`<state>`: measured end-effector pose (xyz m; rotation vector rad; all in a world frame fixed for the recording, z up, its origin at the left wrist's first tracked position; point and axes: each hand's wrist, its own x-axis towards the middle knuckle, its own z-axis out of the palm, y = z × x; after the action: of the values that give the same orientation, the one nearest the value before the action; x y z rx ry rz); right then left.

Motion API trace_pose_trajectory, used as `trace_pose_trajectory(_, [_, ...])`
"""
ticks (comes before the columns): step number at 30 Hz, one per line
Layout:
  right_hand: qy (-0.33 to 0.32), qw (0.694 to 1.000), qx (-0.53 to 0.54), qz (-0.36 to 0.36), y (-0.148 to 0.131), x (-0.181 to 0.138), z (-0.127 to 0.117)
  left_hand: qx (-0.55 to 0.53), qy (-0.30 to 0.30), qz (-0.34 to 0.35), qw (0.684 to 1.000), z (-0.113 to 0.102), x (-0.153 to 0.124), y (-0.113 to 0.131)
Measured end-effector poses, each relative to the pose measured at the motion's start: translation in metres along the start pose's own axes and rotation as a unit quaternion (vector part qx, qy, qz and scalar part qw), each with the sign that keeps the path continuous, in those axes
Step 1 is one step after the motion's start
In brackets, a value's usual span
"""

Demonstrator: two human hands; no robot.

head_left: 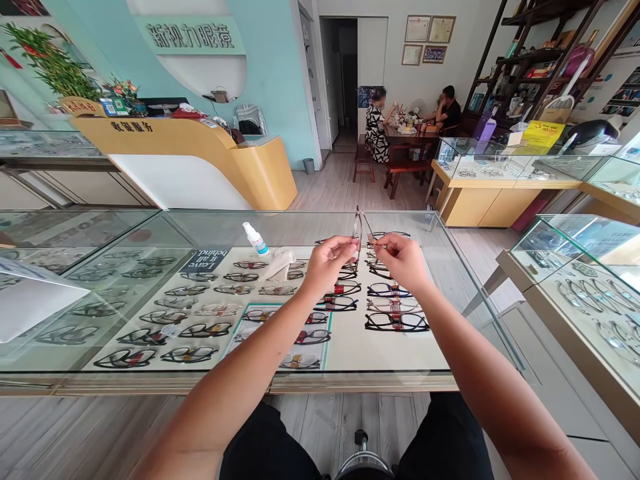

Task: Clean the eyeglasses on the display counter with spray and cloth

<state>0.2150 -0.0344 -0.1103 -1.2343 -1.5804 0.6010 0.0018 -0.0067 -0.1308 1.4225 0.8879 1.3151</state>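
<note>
Above the glass display counter (350,353), a pair of eyeglasses (358,227) is held up on edge between my two hands. My left hand (331,259) is closed, pinching the front of the glasses between thumb and fingertips. Thumb and fingers of my right hand (401,259) are also closed, around one thin arm of the same pair; a small orange spot shows at those fingertips. Below and in front of my hands lie rows of glasses, among them a black-framed pair (397,323) and a dark blue pair (387,290).
A white spray bottle (256,240) and a crumpled pale cloth (278,264) stand left of my hands. A white box-like object (35,297) is at the far left. Another glass case (580,267) stands right. Two people sit at a table (407,139) farther back.
</note>
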Motion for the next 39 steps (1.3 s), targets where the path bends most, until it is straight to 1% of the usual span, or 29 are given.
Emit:
trace_pose_trajectory(5, [0.085,0.994,-0.07,0.005,0.0,0.002,-0.009,0.019,0.003,0.018,1.0,-0.004,0.004,-0.004])
trace_pose_trajectory(9, [0.138,0.986,-0.09,0.022,0.0,0.003,-0.012,0.047,-0.004,0.031,0.998,-0.007,0.004,-0.009])
trace_pose_trajectory(13, [0.199,0.974,-0.11,-0.013,0.002,0.006,-0.016,0.087,-0.016,0.045,0.995,-0.009,0.004,-0.011])
trace_pose_trajectory(16, [0.222,0.968,-0.107,-0.05,0.002,0.006,-0.017,0.095,-0.022,0.052,0.994,-0.008,0.004,-0.012])
trace_pose_trajectory(19, [0.21,0.972,-0.089,-0.061,0.0,0.002,-0.012,0.056,-0.013,0.049,0.997,-0.006,0.004,-0.012])
trace_pose_trajectory(22, [0.16,0.981,-0.096,-0.051,-0.003,-0.004,-0.004,0.019,-0.004,0.04,0.999,-0.003,0.003,-0.01])
trace_pose_trajectory(25, [0.094,0.989,-0.108,-0.033,-0.005,-0.008,0.005,0.021,-0.028,0.042,0.999,0.001,-0.001,-0.009])
trace_pose_trajectory(27, [0.073,0.992,-0.103,-0.022,-0.004,-0.009,0.009,0.031,-0.049,0.048,0.997,0.003,-0.004,-0.01])
trace_pose_trajectory(30, [0.077,0.993,-0.093,-0.015,0.0,-0.008,0.012,0.042,-0.062,0.054,0.996,0.005,-0.007,-0.013])
trace_pose_trajectory(34, [0.088,0.991,-0.097,-0.017,0.004,-0.006,0.012,0.042,-0.063,0.057,0.996,0.005,-0.008,-0.016])
trace_pose_trajectory(39, [0.093,0.991,-0.091,-0.023,0.007,-0.005,0.012,0.029,-0.056,0.052,0.997,0.008,-0.008,-0.013])
